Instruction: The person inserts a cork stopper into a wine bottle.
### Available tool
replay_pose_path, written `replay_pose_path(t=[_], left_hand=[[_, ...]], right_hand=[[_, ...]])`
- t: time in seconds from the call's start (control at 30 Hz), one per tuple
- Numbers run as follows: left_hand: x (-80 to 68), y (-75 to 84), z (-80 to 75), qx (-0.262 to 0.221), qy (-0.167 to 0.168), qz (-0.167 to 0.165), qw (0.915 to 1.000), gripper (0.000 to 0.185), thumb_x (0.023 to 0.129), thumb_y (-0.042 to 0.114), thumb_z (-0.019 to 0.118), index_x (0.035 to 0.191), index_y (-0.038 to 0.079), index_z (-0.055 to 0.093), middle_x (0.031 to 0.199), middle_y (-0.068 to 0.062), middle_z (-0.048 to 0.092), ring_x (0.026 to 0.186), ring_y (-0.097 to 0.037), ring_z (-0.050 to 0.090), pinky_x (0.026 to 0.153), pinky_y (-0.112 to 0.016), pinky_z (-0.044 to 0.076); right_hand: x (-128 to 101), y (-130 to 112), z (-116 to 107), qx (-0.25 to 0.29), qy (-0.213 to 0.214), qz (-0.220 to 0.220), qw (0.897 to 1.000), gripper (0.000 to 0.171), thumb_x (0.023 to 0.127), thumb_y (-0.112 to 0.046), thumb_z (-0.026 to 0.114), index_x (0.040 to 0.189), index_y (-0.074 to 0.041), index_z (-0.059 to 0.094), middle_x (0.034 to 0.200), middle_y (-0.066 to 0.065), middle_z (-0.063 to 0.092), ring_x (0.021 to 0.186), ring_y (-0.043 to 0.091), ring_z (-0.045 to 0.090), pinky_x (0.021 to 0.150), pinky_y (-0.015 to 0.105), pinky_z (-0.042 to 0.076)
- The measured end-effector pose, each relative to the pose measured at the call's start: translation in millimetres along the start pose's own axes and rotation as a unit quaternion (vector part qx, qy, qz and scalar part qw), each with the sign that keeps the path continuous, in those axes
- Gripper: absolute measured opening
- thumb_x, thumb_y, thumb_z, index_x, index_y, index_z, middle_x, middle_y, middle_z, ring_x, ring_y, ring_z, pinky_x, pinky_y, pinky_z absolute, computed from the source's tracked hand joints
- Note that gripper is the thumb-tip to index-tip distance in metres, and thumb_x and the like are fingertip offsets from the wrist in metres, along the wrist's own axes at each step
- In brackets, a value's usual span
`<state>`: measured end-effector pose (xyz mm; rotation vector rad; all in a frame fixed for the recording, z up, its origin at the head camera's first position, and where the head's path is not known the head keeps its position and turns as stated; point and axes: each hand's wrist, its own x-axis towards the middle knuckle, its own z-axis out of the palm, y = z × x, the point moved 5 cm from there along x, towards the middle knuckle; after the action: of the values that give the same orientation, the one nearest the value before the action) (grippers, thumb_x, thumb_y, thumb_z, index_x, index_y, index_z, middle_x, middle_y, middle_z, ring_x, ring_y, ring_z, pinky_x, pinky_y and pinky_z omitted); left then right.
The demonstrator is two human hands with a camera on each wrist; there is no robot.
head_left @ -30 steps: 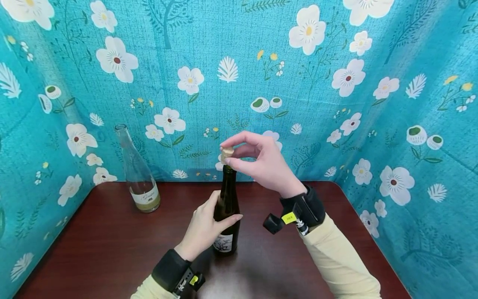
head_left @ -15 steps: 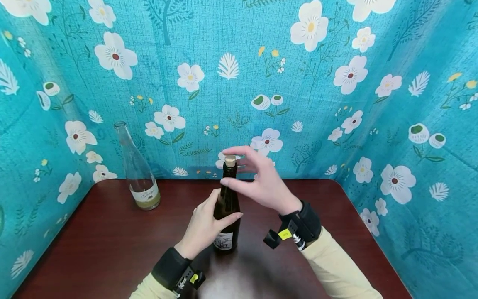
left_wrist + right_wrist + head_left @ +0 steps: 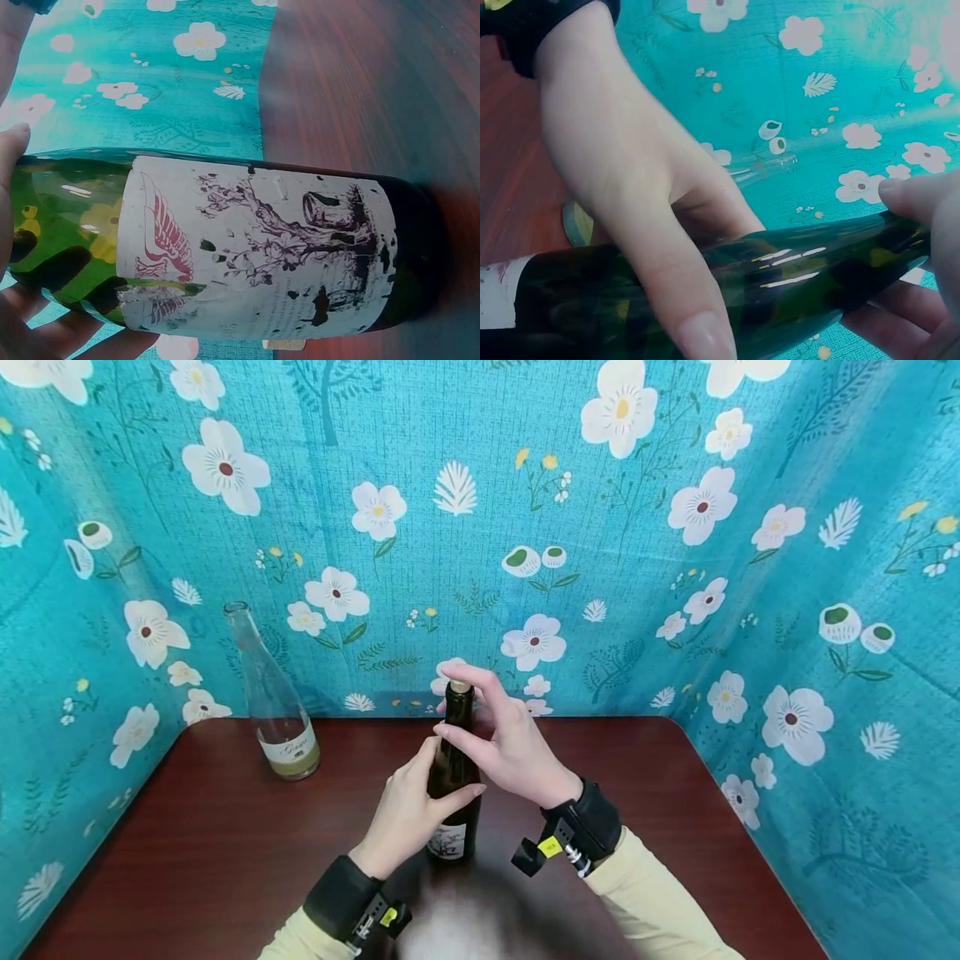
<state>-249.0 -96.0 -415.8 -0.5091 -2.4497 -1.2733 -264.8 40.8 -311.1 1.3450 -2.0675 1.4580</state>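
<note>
The dark green bottle (image 3: 453, 785) stood upright near the middle of the worktop (image 3: 210, 852). The left hand (image 3: 408, 814) had its grip closed around the bottle body. The right hand (image 3: 510, 743) gripped the neck, one fingertip pressing the cork (image 3: 459, 686). A clear bottle (image 3: 273, 706) stood well apart.

Head view: bright, even light, colours saturated. Pale glare patch on the table (image 3: 465, 935) at its near edge; soft shadow beside the dark bottle (image 3: 453, 777) base. Curtain lines bow toward the frame corners, wide-lens distortion. Left wrist view: label sharp, table behind blurred, hazy wash at upper right. Right wrist view: thin white highlights along the bottle glass; near fingers soft, curtain washed out at the right edge.
</note>
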Motion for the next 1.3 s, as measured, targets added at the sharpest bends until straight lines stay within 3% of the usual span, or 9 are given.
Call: replay_pose_path(t=[0.2,0.3,0.37,0.53,0.7,0.9,1.03,1.17,1.3], left_hand=[[-0.1,-0.8,-0.1,0.0,-0.002,-0.006,1.0,0.068,0.086,0.062,0.073,0.141,0.032,0.047,0.111,0.014,0.064,0.098,-0.003,0.064,0.076,-0.035,0.056],[-1.2,-2.0,0.4,-0.008,-0.002,-0.008,0.9999,0.064,0.086,0.06,0.074,0.137,0.031,0.049,0.109,0.013,0.064,0.094,-0.005,0.065,0.074,-0.036,0.056],[-3.5,-5.6,2.3,-0.007,-0.008,-0.01,0.9999,0.064,0.086,0.06,0.075,0.136,0.03,0.05,0.112,0.012,0.064,0.097,-0.007,0.066,0.076,-0.038,0.056],[-22.1,-32.6,17.1,-0.016,-0.048,-0.054,0.9972,0.077,0.08,0.059,0.081,0.141,0.033,0.043,0.122,0.013,0.062,0.107,-0.006,0.064,0.085,-0.041,0.054],[-44.3,-58.9,33.6,-0.011,-0.062,-0.088,0.9942,0.089,0.079,0.051,0.086,0.148,0.027,0.036,0.126,0.006,0.062,0.107,-0.011,0.066,0.086,-0.042,0.054],[-54.7,-62.0,40.3,0.016,-0.056,-0.082,0.995,0.096,0.083,0.041,0.086,0.155,0.019,0.027,0.134,-0.007,0.06,0.111,-0.024,0.066,0.086,-0.047,0.054],[-59.6,-62.5,41.4,0.008,-0.083,-0.085,0.9929,0.093,0.087,0.043,0.082,0.157,0.024,0.024,0.139,-0.006,0.056,0.113,-0.021,0.065,0.087,-0.044,0.053],[-60.6,-70.0,39.4,0.006,-0.109,-0.081,0.9907,0.065,0.092,0.031,0.079,0.147,0.027,0.045,0.133,-0.001,0.06,0.11,-0.02,0.065,0.085,-0.043,0.054],[-57.6,-77.4,31.8,0.028,-0.097,-0.084,0.9914,0.048,0.091,0.025,0.08,0.134,0.028,0.059,0.124,0.004,0.066,0.112,-0.021,0.064,0.088,-0.045,0.052]], right_hand=[[-2,2,1,0.004,0.011,0.007,1.0,0.071,0.095,0.0,0.07,0.154,-0.018,0.033,0.117,0.011,0.065,0.09,0.022,0.074,0.077,0.034,0.059],[-9,13,4,0.025,0.011,0.049,0.998,0.086,0.094,-0.005,0.074,0.16,-0.024,0.023,0.124,0.011,0.067,0.101,0.022,0.072,0.081,0.037,0.058],[-20,26,10,0.038,0.001,0.094,0.995,0.085,0.094,-0.012,0.077,0.159,-0.028,0.025,0.124,0.006,0.067,0.104,0.02,0.07,0.082,0.037,0.058],[-60,63,36,0.033,-0.037,0.195,0.98,0.062,0.089,-0.036,0.081,0.142,-0.032,0.049,0.12,-0.007,0.067,0.101,0.011,0.069,0.081,0.034,0.057],[-93,89,59,0.021,-0.024,0.24,0.97,0.08,0.081,-0.044,0.087,0.147,-0.038,0.043,0.125,-0.012,0.064,0.108,0.01,0.064,0.087,0.037,0.053],[-111,102,70,0.005,0.005,0.246,0.969,0.093,0.077,-0.045,0.09,0.152,-0.041,0.035,0.133,-0.013,0.06,0.114,0.009,0.062,0.09,0.039,0.053],[-116,106,61,-0.005,0.04,0.251,0.967,0.089,0.075,-0.042,0.091,0.148,-0.04,0.041,0.129,-0.013,0.062,0.112,0.009,0.062,0.09,0.04,0.052],[-120,111,36,-0.023,0.081,0.258,0.962,0.085,0.077,-0.035,0.091,0.146,-0.039,0.041,0.125,-0.01,0.064,0.108,0.011,0.064,0.088,0.041,0.053],[-117,115,-4,-0.042,0.129,0.261,0.956,0.084,0.078,-0.027,0.091,0.147,-0.039,0.042,0.126,-0.007,0.065,0.107,0.014,0.065,0.087,0.043,0.054]])
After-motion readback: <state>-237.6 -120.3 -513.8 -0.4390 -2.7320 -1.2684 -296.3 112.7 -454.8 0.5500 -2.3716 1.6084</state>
